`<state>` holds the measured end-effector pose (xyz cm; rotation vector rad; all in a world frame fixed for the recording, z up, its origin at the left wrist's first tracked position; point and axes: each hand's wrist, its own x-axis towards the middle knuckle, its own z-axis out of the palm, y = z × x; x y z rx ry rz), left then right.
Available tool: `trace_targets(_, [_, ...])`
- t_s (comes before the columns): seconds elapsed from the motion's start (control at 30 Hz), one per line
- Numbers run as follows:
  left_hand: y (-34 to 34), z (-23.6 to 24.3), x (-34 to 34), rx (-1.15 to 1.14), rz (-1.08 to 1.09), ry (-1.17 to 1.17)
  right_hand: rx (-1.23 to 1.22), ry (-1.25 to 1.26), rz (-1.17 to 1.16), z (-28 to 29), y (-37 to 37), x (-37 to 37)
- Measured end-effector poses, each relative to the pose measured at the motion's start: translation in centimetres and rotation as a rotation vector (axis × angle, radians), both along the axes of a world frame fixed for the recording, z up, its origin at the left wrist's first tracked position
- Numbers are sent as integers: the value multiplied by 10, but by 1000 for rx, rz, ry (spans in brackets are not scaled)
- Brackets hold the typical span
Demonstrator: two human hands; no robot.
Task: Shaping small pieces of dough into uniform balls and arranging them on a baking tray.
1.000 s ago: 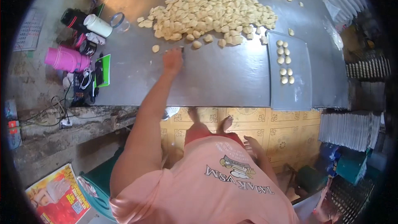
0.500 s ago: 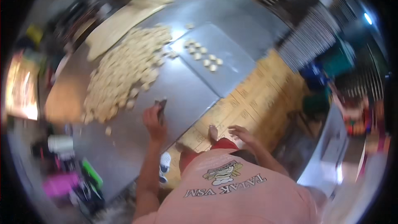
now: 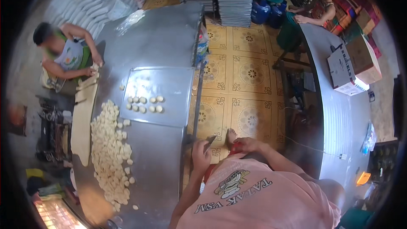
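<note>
My left hand [image 3: 201, 156] is closed around a dark, narrow object [image 3: 210, 141] whose tip points up and away; its exact kind is not clear. This hand is beside the near right edge of the metal table [image 3: 154, 165]. At my waist, my right hand [image 3: 249, 145] lies against my red shorts [image 3: 238, 147], fingers stretched out and holding nothing visible. On the table, left of my left hand, spreads a heap of small pale dough pieces [image 3: 108, 148]. Beyond it lies a metal tray [image 3: 178, 87] with several dough rounds [image 3: 142, 109] in two rows.
A long dough sheet [image 3: 82, 131] runs along the table's left side, where a co-worker [image 3: 70, 55] handles its far end. Patterned floor tiles [image 3: 252, 76] separate this table from another [image 3: 335, 123] bearing a cardboard box [image 3: 342, 70]. Stacked trays [image 3: 234, 0] stand ahead; another person [image 3: 320, 15] is far right.
My view has turned to the right, toward the aisle. My left hand has drawn back from over the table to its edge, still holding the dark object. My right hand has come in against my shorts.
</note>
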<state>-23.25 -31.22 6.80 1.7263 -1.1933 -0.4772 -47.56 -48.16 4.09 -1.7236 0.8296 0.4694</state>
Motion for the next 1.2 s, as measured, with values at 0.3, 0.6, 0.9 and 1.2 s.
trace_targets(0.3, [-187,-37,3,-10,-39,-230,-147,-34,-486,24,-134,-92])
trace_targets(0.6, [-420,-16,93,54,-35,-319,-246,-70,-865,3,-198,-157])
trace_targets(0.9, [-691,-45,205,122,35,-539,-198,78,-923,-28,-258,-125])
trace_targets(1.2, [-858,-94,255,519,-113,-942,-658,-89,-708,-73,-408,-100])
